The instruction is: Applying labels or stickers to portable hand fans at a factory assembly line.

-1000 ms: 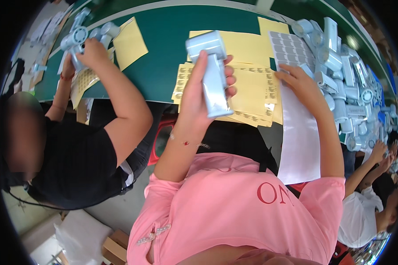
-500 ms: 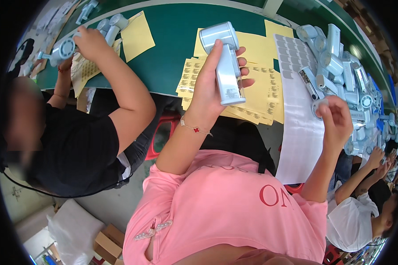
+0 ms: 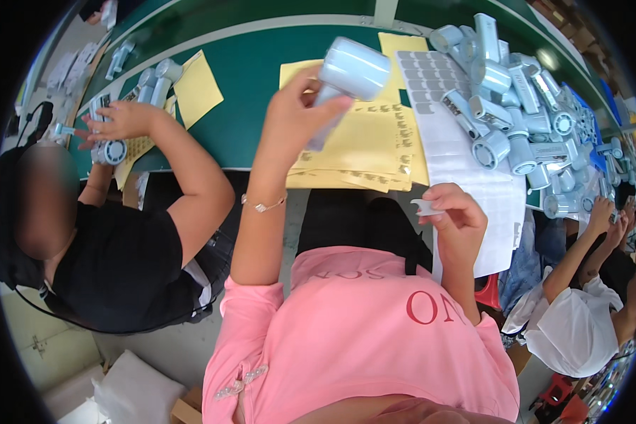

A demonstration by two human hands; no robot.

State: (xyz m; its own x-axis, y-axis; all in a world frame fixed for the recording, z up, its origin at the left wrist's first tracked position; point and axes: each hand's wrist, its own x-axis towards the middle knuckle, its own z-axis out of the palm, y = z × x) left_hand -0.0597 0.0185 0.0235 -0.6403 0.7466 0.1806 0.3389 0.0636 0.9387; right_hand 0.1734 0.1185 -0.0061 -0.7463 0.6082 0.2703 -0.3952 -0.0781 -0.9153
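A person in a pink short-sleeved top sits at a green table, seen from above. The left hand is clamped on a glossy light-blue plastic handheld fan with a drum-shaped head, thumb and fingers gripping it around the neck. The fan is raised above some yellow paper sheets with small dark print, its head toward the upper right and its handle slanting down to the left.

The right hand, lower and well apart from the fan, pinches a small pale-grey sticker with a curved notch between thumb and fingertips. Behind that hand, a long white sheet bearing rows of grey stickers hangs over the table's near edge. To its right lies a heap of similar light-blue fans.

At left, a co-worker in black handles another light-blue fan; at right sits a co-worker in white.
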